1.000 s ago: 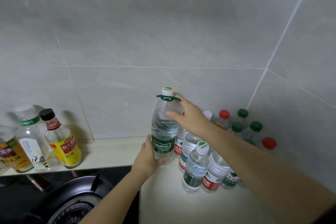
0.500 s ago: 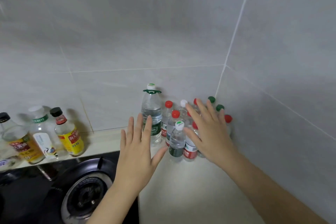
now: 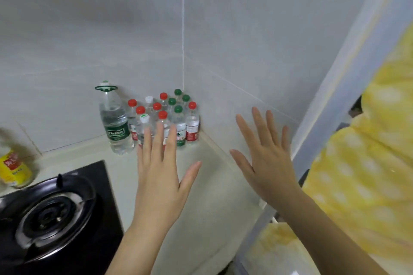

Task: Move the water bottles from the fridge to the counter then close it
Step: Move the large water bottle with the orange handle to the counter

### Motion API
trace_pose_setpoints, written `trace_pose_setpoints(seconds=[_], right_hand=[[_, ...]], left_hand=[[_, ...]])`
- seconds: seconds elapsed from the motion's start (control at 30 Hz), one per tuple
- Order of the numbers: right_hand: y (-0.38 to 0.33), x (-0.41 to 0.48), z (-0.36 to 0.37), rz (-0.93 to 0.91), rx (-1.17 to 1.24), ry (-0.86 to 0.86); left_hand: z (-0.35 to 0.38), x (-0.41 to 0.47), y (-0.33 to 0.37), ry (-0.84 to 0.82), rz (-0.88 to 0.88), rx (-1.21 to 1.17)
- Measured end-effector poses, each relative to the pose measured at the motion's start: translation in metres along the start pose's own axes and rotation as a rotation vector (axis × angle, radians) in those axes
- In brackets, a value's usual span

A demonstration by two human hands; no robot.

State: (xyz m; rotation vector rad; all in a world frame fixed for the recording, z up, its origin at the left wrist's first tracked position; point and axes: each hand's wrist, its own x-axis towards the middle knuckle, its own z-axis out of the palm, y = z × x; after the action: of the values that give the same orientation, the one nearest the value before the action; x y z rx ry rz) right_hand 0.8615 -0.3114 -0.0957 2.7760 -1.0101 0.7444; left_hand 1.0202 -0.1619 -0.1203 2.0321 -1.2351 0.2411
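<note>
Left hand (image 3: pixel 159 176) and right hand (image 3: pixel 268 163) were raised over the table (image 3: pixel 212 196), fingers (image 3: pixel 157 140) straight and spread, holding nothing. Gas burner (image 3: pixel 51 214) sat low, left of the left fingers. Small water bottles (image 3: pixel 178 118) stood upright on the table just beyond the left fingertips, clustered in the wall corner. Big green-label bottle (image 3: pixel 115 123) stood just beside them, further left.

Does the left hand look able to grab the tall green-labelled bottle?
Probably yes: the left hand is open and empty, and the tall bottle stands beside the small bottles, with nothing in front.
</note>
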Motion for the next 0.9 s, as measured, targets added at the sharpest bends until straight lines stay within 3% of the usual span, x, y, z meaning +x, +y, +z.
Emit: trace_pose_setpoints(seconds=[0.4, 0.9], right_hand=[[0.086, -0.215, -0.115, 0.35, -0.181, -0.005], [0.164, -0.397, -0.262, 0.999, -0.626, 0.144]], left_hand=[[0.045, -0.107, 0.176, -0.215, 0.319, -0.319], [0.123, -0.16, 0.412, -0.369, 1.001, -0.768]])
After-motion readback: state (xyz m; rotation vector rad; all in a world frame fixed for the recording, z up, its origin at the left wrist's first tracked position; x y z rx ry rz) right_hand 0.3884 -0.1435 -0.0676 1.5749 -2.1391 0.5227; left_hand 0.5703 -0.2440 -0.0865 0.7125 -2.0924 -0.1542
